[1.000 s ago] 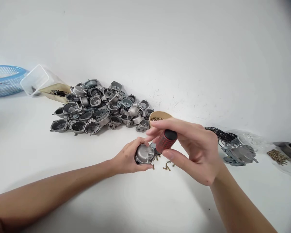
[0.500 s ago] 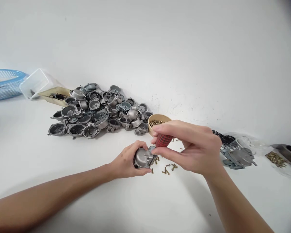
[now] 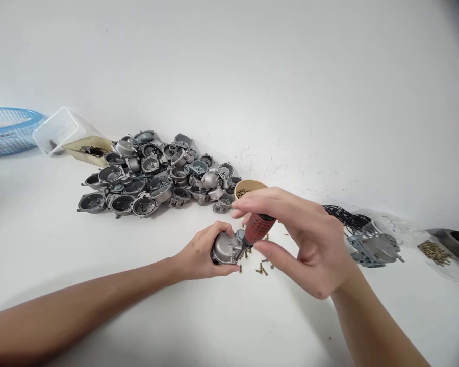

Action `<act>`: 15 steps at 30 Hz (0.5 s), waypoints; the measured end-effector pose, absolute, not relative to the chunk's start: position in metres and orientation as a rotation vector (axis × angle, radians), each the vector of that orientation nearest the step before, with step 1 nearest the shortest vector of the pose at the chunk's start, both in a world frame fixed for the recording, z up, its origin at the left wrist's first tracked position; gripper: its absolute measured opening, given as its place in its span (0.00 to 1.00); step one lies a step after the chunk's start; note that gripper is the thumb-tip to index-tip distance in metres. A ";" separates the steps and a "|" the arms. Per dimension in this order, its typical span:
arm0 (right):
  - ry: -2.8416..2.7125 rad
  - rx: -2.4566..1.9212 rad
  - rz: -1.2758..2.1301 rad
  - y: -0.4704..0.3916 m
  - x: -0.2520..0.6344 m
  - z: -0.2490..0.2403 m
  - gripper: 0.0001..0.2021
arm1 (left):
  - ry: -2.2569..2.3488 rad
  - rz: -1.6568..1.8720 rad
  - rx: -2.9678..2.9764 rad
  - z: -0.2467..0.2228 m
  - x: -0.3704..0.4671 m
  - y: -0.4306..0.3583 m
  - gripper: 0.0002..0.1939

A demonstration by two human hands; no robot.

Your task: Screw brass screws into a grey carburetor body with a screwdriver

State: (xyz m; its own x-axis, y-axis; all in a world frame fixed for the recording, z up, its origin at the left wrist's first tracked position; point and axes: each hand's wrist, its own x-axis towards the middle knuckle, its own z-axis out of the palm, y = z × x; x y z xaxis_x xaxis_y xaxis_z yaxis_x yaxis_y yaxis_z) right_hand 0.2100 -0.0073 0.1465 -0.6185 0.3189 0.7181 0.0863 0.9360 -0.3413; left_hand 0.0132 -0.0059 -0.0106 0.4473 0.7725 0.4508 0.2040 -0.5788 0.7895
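My left hand (image 3: 199, 252) grips a small grey metal carburetor part (image 3: 225, 247) against the white table. My right hand (image 3: 309, 239) holds a red-handled screwdriver (image 3: 258, 228) between thumb and fingers, its tip set on the part's right side. A few brass screws (image 3: 263, 267) lie loose on the table just right of the part. A small tan cup (image 3: 248, 187) of brass screws stands right behind my right fingers.
A heap of grey metal bowl-shaped parts (image 3: 153, 173) lies behind and left. A clear plastic tub (image 3: 59, 130) and a blue basket (image 3: 7, 130) stand at far left. At right are black rubber rings (image 3: 342, 214), an assembled carburetor (image 3: 375, 247) and more screws (image 3: 432, 250).
My right hand has turned the screwdriver: its handle was tilted, then stood more upright under my fingers, and now leans right again. The left hand keeps its grip on the part.
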 end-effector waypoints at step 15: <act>-2.199 -0.307 0.269 -0.010 0.214 0.149 0.19 | 0.773 1.127 2.049 -0.012 0.013 -0.005 0.30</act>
